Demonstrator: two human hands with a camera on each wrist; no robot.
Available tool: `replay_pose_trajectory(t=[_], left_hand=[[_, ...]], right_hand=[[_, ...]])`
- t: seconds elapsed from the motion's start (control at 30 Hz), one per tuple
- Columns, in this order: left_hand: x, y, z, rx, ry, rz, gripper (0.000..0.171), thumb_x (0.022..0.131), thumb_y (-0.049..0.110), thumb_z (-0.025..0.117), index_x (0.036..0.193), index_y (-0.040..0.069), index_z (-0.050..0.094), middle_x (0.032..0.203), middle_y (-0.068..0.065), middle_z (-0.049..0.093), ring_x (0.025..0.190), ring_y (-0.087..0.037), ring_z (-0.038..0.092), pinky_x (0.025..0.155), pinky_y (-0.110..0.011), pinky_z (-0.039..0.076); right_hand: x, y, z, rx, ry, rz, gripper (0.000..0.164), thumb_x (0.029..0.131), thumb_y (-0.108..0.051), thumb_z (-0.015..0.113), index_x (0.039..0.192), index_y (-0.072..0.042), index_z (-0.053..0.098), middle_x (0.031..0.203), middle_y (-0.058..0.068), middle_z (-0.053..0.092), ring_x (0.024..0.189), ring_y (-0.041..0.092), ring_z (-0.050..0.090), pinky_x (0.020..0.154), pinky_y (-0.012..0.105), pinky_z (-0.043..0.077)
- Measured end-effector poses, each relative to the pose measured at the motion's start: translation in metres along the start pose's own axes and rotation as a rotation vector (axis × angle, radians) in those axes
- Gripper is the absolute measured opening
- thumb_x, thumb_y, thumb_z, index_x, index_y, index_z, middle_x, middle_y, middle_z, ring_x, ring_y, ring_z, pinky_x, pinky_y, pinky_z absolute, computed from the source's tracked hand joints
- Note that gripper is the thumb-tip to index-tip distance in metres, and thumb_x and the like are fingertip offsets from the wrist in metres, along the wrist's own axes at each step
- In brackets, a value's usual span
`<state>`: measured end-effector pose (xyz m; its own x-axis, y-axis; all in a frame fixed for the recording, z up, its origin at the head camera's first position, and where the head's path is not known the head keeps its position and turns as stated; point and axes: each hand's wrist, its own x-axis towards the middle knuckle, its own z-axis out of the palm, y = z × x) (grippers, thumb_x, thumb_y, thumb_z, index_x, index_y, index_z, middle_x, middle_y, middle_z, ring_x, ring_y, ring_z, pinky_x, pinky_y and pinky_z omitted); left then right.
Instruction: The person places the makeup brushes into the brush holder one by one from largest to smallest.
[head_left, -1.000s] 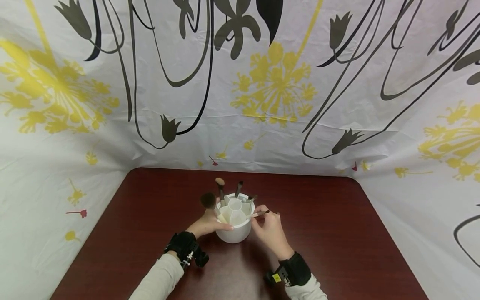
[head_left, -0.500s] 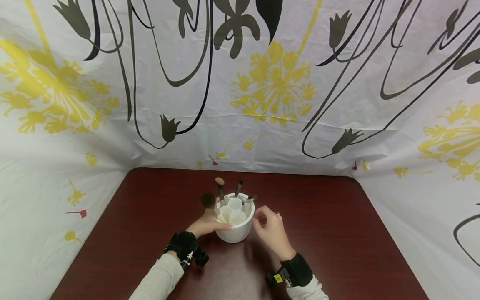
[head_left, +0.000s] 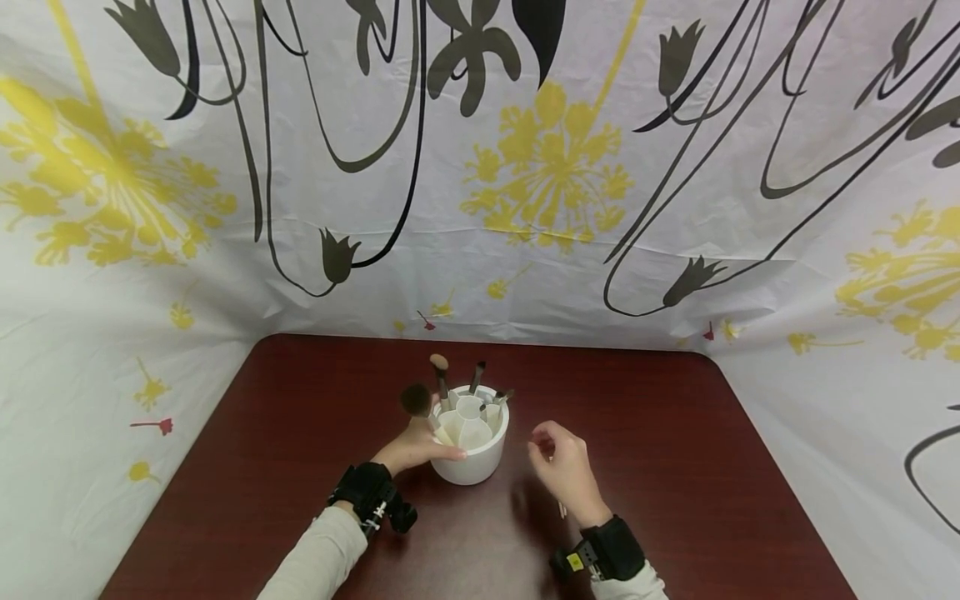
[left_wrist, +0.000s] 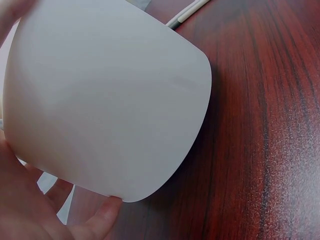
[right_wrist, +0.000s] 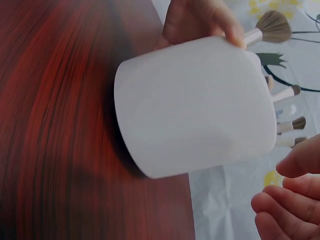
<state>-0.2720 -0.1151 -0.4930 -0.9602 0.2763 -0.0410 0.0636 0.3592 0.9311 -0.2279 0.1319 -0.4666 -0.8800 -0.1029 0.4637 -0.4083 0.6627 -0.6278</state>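
Note:
A white round makeup brush holder (head_left: 468, 464) with several compartments stands upright on the table. My left hand (head_left: 416, 446) grips its left side, with the thumb over the rim. Makeup brushes poke up from it, among them a big fluffy one (head_left: 415, 400) and one with a tan tip (head_left: 439, 363). To the right of the holder and apart from it is my right hand (head_left: 566, 471), fingers loosely bent. The right wrist view shows nothing between those fingers (right_wrist: 285, 202). A pale-handled brush (left_wrist: 190, 11) appears beyond the holder in the left wrist view, seemingly lying on the table, partly beneath my right hand.
The dark red wooden table (head_left: 337, 383) has rounded far corners. Behind and beside it hangs a white cloth (head_left: 487, 308) printed with yellow and grey flowers. Cameras are strapped to both wrists, the left camera (head_left: 402, 517) close above the table.
A second ago my right hand held a small brush at the holder's right rim. That brush now stands inside, and the hand has moved right. My left hand stays put.

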Motion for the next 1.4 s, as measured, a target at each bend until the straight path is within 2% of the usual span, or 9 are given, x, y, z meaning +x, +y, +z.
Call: replay_pose_trajectory(t=[0.2,0.37,0.6,0.8,1.03,1.27,1.4], left_hand=[[0.001,0.001,0.000,0.004,-0.001,-0.017,0.107,0.060,0.019,0.084,0.141,-0.003,0.017,0.140,-0.024,0.029,0.124,-0.035,0.035,0.100,-0.050,0.028],[0.001,0.000,0.000,-0.003,-0.010,-0.056,0.108,0.061,0.021,0.083,0.141,-0.004,0.015,0.142,-0.026,0.024,0.126,-0.037,0.031,0.101,-0.051,0.027],[0.002,-0.001,0.000,0.005,-0.016,-0.066,0.109,0.061,0.023,0.083,0.141,-0.004,0.014,0.142,-0.027,0.023,0.126,-0.037,0.031,0.101,-0.052,0.027],[0.001,-0.002,0.000,0.011,-0.014,-0.071,0.110,0.061,0.024,0.084,0.141,-0.004,0.014,0.142,-0.026,0.024,0.126,-0.037,0.031,0.100,-0.052,0.027],[0.002,-0.003,0.001,0.009,0.003,0.003,0.106,0.060,0.023,0.084,0.140,-0.001,0.019,0.137,-0.024,0.032,0.122,-0.035,0.037,0.100,-0.051,0.028],[0.001,-0.001,0.000,-0.027,-0.013,-0.051,0.106,0.061,0.017,0.083,0.140,-0.006,0.015,0.141,-0.027,0.025,0.125,-0.037,0.033,0.100,-0.050,0.028],[0.002,-0.002,0.000,-0.022,-0.014,-0.052,0.105,0.062,0.014,0.082,0.140,-0.006,0.015,0.142,-0.027,0.024,0.125,-0.037,0.033,0.100,-0.050,0.029]], right_hand=[[-0.004,0.007,-0.007,-0.096,0.013,0.044,0.015,0.073,-0.001,0.070,0.086,-0.005,0.063,0.075,0.002,0.062,0.065,0.012,0.058,0.054,0.023,0.045],[-0.008,0.012,-0.011,-0.118,-0.002,0.108,0.015,0.075,-0.003,0.068,0.088,-0.005,0.063,0.075,0.003,0.062,0.065,0.013,0.058,0.053,0.023,0.044],[-0.012,0.020,-0.012,-0.162,-0.033,0.192,0.015,0.075,-0.006,0.069,0.089,-0.006,0.063,0.079,0.005,0.063,0.069,0.015,0.060,0.055,0.028,0.046],[-0.014,0.025,-0.012,-0.217,-0.043,0.219,0.015,0.075,-0.009,0.068,0.089,-0.005,0.063,0.079,0.005,0.064,0.069,0.017,0.061,0.056,0.031,0.047],[-0.018,0.034,-0.009,-0.264,-0.074,0.260,0.017,0.076,-0.010,0.067,0.090,-0.001,0.064,0.081,0.010,0.065,0.071,0.022,0.061,0.059,0.036,0.048],[-0.022,0.043,-0.006,-0.281,-0.102,0.300,0.015,0.076,-0.011,0.066,0.088,-0.002,0.063,0.080,0.010,0.064,0.067,0.020,0.059,0.056,0.035,0.047],[-0.025,0.047,-0.004,-0.302,-0.122,0.304,0.015,0.074,-0.010,0.067,0.087,-0.002,0.063,0.078,0.009,0.063,0.064,0.019,0.058,0.053,0.034,0.046]])
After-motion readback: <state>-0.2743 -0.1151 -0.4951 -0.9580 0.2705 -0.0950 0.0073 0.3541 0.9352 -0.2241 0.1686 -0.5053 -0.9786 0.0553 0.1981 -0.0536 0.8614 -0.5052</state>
